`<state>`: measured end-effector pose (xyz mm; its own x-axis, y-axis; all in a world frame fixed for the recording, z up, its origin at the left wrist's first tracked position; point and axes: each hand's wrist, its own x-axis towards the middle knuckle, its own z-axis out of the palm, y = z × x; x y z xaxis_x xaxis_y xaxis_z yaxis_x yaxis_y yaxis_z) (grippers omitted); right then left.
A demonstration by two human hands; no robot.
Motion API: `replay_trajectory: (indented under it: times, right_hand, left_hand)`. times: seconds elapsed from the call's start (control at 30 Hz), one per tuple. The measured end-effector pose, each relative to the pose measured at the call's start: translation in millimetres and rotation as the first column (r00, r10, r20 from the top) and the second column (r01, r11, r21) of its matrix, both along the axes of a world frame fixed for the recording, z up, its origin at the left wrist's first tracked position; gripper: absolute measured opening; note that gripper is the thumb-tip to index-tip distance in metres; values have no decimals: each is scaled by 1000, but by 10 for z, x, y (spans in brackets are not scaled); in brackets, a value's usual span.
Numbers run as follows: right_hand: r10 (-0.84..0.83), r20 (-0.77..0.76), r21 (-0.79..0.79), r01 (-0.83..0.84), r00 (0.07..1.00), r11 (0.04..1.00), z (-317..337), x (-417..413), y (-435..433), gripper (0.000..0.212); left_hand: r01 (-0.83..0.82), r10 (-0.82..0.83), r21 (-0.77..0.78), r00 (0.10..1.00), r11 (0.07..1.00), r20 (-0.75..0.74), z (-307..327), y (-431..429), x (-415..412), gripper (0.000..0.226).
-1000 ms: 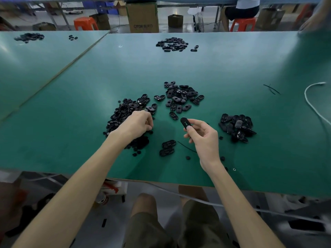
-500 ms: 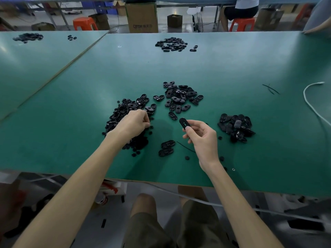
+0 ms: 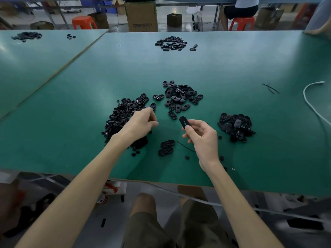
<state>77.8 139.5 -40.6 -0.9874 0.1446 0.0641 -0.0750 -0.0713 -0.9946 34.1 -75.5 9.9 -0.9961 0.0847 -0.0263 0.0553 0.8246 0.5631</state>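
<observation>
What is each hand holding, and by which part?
The right hand pinches a black oval piece by its near end. The left hand curls over the pile of small parts; any hold is hidden.

Oval part in right grip

- The left hand shows me only its back, so the tips of its curled fingers are out of sight; whether they pinch a part I cannot tell
- That hand and its wrist cover the near side of the heap of small black parts
- The lower end of the black oval piece is buried between the thumb and fingers of the right hand
- The seated person beyond the bench is cut off by the top edge
- The white cable runs off the right edge
- The print on the cardboard box is too blurred to read
- The far-left heap is too small to tell piece from piece
</observation>
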Motion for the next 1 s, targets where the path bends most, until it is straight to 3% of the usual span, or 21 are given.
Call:
replay_trajectory:
  times: [0.1,0.27,0.67,1.0]
  right_hand:
    - [3,-2,-7,-3,1000,1000,2,3,0,13]
    - [-9,1,-1,9,1000,1000,4,16,5,13]
    - [35,-15,49,-34,999,998,2,26,5,14]
    - [36,-12,52,-35,999,998,-10,18,9,13]
  left_hand:
    - [32,-25,191,999,981,-38,61,180,82,12]
    - [78,-20,340,985,937,-173,52,456,235,14]
    - [26,33,236,969,972,-243,-54,613,296,11]
    - [33,43,271,962,962,-270,-70,615,291,11]
